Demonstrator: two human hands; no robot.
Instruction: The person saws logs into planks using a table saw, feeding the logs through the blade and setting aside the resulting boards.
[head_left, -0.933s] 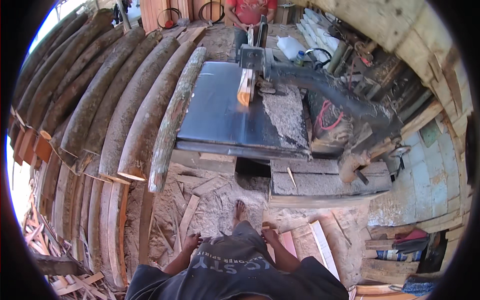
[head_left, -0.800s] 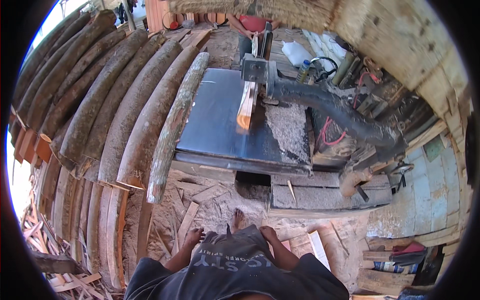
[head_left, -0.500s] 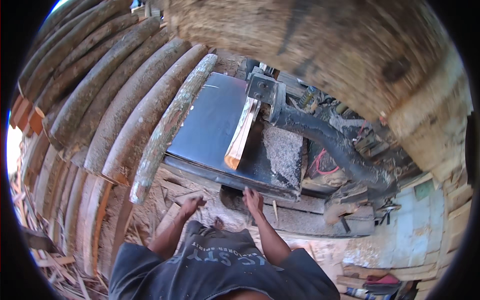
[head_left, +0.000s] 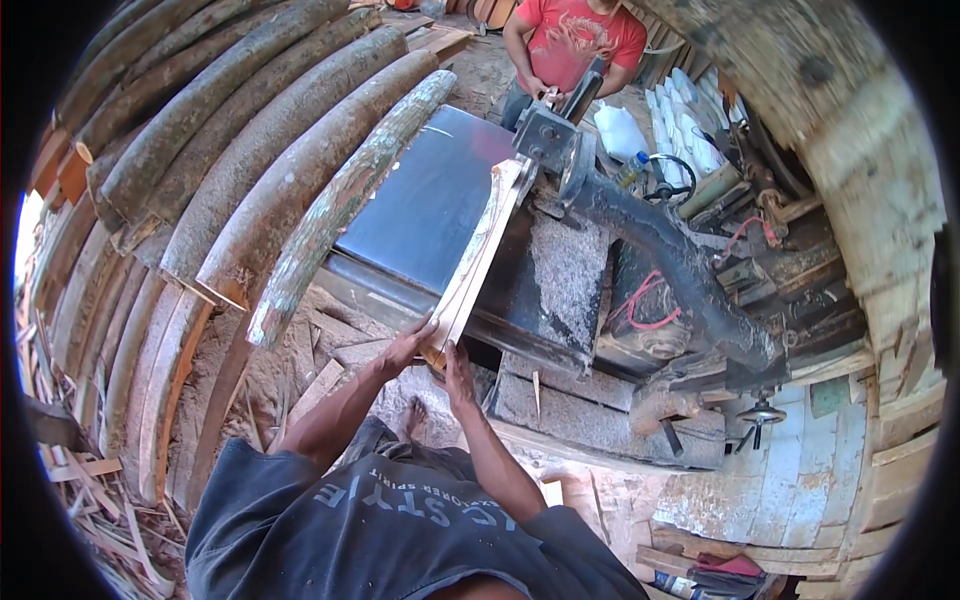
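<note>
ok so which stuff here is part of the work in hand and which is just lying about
In use:
- long wood piece, left hand and right hand at its near end
- machine table beneath it

Seemingly just lying about:
- white sack
- bottle
- wood scraps, lower left

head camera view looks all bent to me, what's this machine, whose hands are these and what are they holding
No robot here: a fisheye camera on a person's head looks down, so straight edges bend. The left hand and right hand are the wearer's own, one on either side of the near end of a plank, seemingly holding it. The plank lies across a dark table and reaches the machine, probably a saw, though I can't make out a blade. Sawdust covers the table's right part; logs lie left. Another person stands beyond.
</note>
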